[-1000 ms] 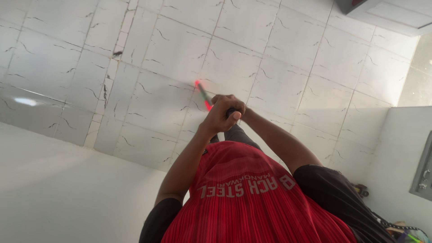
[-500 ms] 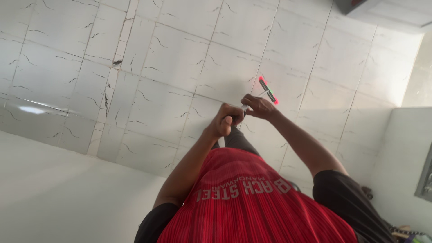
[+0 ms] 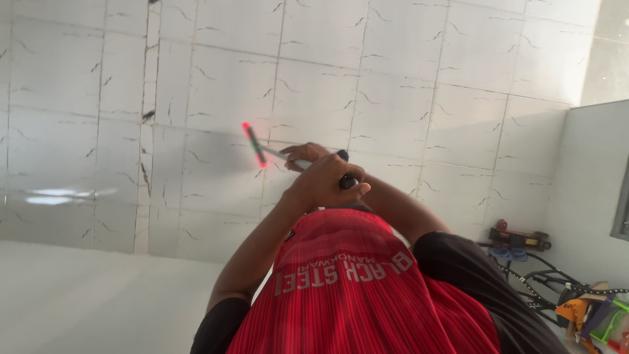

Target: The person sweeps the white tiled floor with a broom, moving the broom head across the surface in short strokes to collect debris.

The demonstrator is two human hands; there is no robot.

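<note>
Head view, single frame, seen upside-down relative to the wearer. Item one: left hand (image 3: 322, 182), centre of frame, curled into a closed fist around the dark grip of a long handle (image 3: 346, 181), knuckles toward the camera. Item two: right hand (image 3: 303, 155), just above and behind the left, mostly hidden by it; fingers appear wrapped on the pale shaft, though how tightly cannot be told. Item three: squeegee (image 3: 254, 145), left of centre, a short red-edged dark blade set crosswise on the end of the thin pale shaft that runs right and slightly down into both hands; the blade sits tilted against the wall, whether pressed flat on it cannot be told. Item four: wall (image 3: 406, 78), white glossy tile with thin dark veining and grey grout lines, filling the upper two thirds; a narrower column of tiles runs down the left part, with a small dark mark in it. Item five: red shirt (image 3: 367, 295), ribbed, with black sleeves, lower centre, both forearms rising from it to the hands. Item six: plain white surface (image 3: 78, 301), lower left. Item seven: clutter (image 3: 576, 301), lower right corner, comprising a red and blue tool, dark cables and colourful small objects, well apart from the hands.
</note>
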